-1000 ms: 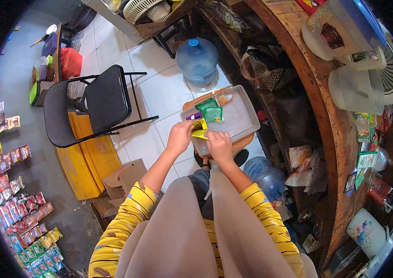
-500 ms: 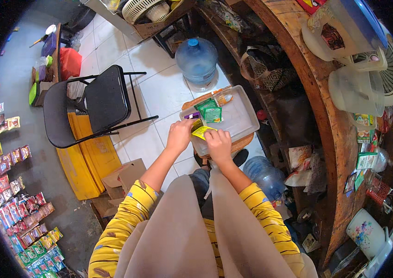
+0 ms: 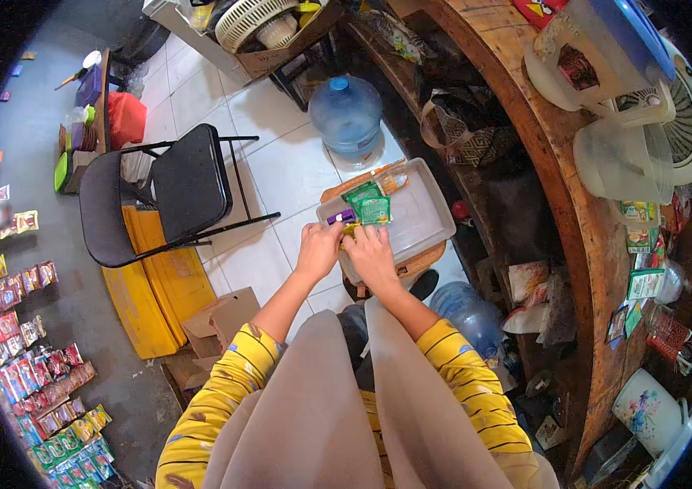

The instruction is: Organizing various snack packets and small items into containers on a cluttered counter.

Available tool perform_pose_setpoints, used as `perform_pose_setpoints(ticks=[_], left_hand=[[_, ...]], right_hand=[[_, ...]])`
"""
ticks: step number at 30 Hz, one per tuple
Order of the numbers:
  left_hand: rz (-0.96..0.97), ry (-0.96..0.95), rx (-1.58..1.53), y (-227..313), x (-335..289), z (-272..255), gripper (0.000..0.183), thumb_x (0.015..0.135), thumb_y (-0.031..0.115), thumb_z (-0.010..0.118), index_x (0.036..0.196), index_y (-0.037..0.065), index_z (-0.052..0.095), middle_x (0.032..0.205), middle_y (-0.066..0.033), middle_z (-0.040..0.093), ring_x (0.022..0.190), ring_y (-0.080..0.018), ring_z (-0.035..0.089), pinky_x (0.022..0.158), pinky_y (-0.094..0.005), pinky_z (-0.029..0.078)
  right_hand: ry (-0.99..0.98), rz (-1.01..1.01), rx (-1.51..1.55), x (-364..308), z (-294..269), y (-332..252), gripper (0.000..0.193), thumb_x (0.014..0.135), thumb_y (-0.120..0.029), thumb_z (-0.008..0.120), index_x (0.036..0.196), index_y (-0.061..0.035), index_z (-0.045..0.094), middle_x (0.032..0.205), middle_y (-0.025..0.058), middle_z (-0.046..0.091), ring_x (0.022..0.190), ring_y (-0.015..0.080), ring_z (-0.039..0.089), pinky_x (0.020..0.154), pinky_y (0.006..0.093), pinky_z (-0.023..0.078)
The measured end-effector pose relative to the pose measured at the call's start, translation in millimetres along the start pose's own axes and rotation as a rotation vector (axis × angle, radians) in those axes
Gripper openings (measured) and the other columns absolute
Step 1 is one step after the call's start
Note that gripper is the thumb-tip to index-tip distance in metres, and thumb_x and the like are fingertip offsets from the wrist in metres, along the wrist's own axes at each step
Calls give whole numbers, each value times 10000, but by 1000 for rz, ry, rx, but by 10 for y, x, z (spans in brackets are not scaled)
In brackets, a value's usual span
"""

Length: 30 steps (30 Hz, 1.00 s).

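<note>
A shallow translucent plastic tray point(image 3: 431, 213) rests on a wooden stool point(image 3: 421, 259) in front of me. Both my hands meet at its near left corner. My left hand point(image 3: 319, 248) has its fingers closed on the edge of a small yellow sachet point(image 3: 349, 231). From the other side, my right hand point(image 3: 369, 254) grips the same sachet, covering most of it with bent fingers. Just beyond my fingertips lies a purple packet point(image 3: 340, 218). Green sachets point(image 3: 374, 209) overlap beside it, and an orange-and-clear packet point(image 3: 395, 182) sits at the tray's far side.
A blue water jug point(image 3: 346, 118) stands beyond the tray, and another jug point(image 3: 466, 314) is right of my legs. At left is a black folding chair point(image 3: 191, 183) by a yellow crate point(image 3: 146, 293). A wooden counter point(image 3: 562, 163) curves along the right. Sachet strips point(image 3: 32, 367) hang far left.
My hands have come closer together, and the yellow sachet, earlier spread flat between them, is now mostly covered by my fingers. My right hand has shifted slightly left.
</note>
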<state>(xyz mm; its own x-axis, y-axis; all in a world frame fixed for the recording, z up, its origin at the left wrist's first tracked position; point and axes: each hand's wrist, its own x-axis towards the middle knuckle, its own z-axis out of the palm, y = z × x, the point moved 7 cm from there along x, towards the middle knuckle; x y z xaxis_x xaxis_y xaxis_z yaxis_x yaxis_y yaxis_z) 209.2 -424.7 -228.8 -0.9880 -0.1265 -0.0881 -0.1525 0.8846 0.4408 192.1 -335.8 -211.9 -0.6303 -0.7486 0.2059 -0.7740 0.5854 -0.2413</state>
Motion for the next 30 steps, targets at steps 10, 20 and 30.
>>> perform_pose_setpoints(ticks=[10, 20, 30], left_hand=[[-28, -53, 27, -41, -120, 117, 148, 809, 123, 528, 941, 108, 592, 766, -109, 617, 828, -306, 555, 924, -509, 327], [-100, -108, -9, -59, -173, 152, 241, 799, 101, 529, 1036, 128, 559, 858, -69, 625, 841, -275, 560, 948, -532, 305], [-116, -105, 21, -25, -185, 182, 321, 750, 103, 590, 1066, 99, 534, 1067, -62, 577, 908, -271, 542, 968, -544, 277]], right_hand=[[-71, 52, -115, -87, 88, 11, 75, 753, -185, 518, 791, -165, 580, 812, 1, 501, 836, 154, 477, 799, 349, 279], [138, 76, 134, -30, -53, 146, 115, 740, -149, 544, 844, -142, 593, 761, 15, 517, 794, 185, 504, 764, 376, 349], [-15, -63, 225, -195, 370, 93, 184, 724, -102, 543, 889, -61, 612, 927, 79, 572, 927, 238, 533, 877, 444, 381]])
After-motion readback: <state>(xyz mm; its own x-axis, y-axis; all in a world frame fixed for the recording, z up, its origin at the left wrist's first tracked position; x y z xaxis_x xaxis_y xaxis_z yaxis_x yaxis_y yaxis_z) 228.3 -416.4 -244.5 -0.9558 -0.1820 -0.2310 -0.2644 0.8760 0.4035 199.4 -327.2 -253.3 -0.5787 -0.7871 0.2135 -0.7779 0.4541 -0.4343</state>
